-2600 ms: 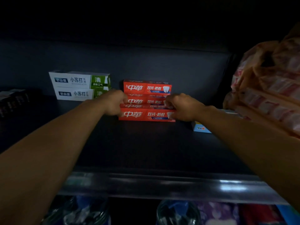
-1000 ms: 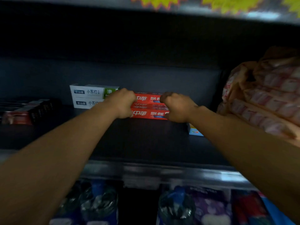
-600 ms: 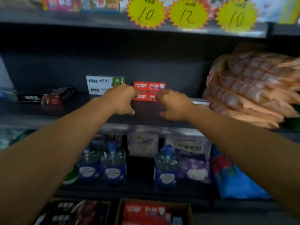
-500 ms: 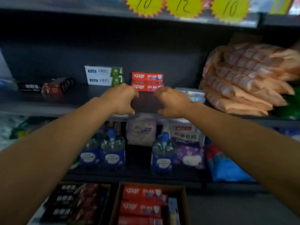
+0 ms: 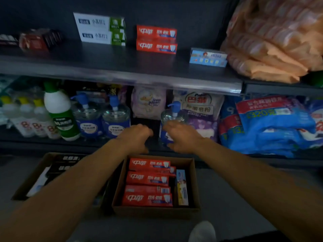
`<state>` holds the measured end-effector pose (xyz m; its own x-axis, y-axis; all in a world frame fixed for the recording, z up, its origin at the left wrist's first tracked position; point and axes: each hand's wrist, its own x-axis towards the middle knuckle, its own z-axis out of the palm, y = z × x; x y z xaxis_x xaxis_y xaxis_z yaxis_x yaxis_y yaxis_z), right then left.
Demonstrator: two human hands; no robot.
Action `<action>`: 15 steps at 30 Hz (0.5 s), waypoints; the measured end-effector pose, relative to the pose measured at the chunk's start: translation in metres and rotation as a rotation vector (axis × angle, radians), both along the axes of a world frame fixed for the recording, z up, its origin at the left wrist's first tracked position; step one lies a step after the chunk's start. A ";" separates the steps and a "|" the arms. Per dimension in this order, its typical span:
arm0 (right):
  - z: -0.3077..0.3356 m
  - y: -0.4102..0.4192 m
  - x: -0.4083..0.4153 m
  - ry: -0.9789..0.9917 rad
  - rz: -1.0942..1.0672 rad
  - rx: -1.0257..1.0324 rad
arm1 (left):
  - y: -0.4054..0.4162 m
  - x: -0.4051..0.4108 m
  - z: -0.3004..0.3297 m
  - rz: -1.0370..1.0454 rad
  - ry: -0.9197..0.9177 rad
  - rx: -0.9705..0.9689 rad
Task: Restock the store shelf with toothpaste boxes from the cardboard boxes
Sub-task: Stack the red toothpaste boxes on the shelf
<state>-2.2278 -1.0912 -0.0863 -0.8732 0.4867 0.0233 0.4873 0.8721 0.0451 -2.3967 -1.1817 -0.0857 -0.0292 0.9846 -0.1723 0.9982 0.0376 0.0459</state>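
Several red toothpaste boxes (image 5: 148, 182) lie flat in the open cardboard box (image 5: 195, 186) on the floor, while two more (image 5: 156, 39) sit stacked on the dark shelf (image 5: 122, 67) above, beside white-and-green ones (image 5: 101, 28). We judge ourselves between loads: our left hand (image 5: 135, 137) and right hand (image 5: 180, 136) hang just above the carton, fingers loosely curled and holding nothing. Next we should reach down, grip a few boxes by their long sides and lift them up to the stack.

Shop, stocked shelf (image 5: 122, 81), toothpaste boxes (image 5: 156, 40)
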 end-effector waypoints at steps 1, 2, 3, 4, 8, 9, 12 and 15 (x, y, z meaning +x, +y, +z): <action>-0.016 0.002 0.000 -0.017 -0.005 -0.025 | 0.002 0.000 -0.015 -0.003 -0.013 -0.028; -0.033 0.004 -0.001 -0.032 -0.011 -0.051 | 0.004 -0.001 -0.030 -0.002 -0.028 -0.050; -0.049 0.007 -0.001 -0.040 -0.017 -0.080 | 0.005 -0.002 -0.043 0.006 -0.046 -0.071; -0.065 0.009 -0.001 -0.046 -0.025 -0.114 | 0.006 -0.004 -0.056 0.017 -0.066 -0.089; -0.121 0.018 -0.001 -0.081 -0.063 -0.245 | 0.010 -0.010 -0.099 0.053 -0.146 -0.157; -0.133 0.020 -0.002 -0.080 -0.075 -0.280 | 0.011 -0.012 -0.108 0.062 -0.163 -0.165; -0.166 0.026 -0.003 -0.096 -0.113 -0.353 | 0.014 -0.018 -0.132 0.062 -0.187 -0.183; -0.190 0.028 -0.008 -0.124 -0.119 -0.371 | 0.018 -0.028 -0.149 0.064 -0.220 -0.205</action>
